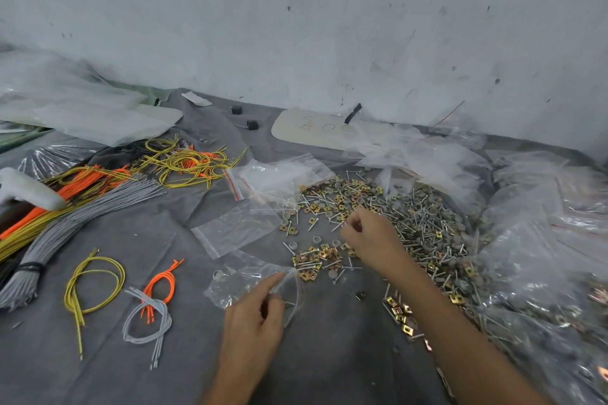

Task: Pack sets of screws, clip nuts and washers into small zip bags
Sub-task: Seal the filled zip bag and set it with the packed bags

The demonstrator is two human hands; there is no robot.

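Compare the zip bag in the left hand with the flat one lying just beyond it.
The held bag is crumpled; the flat bag lies smooth. The left hand pinches the held bag; nothing touches the flat bag. Both are clear plastic.

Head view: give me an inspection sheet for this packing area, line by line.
Surface: grey cloth, creased.
Job's things: pile of screws, clip nuts and washers, right; empty bags beside it.
Clutter: two black blocks, white board, plastic sheets.
Hands: left hand pinches an open bag; right hand curled over the pile, contents unseen.
Cables: grey, yellow and orange wires, left.
Surroundings: scuffed white wall.
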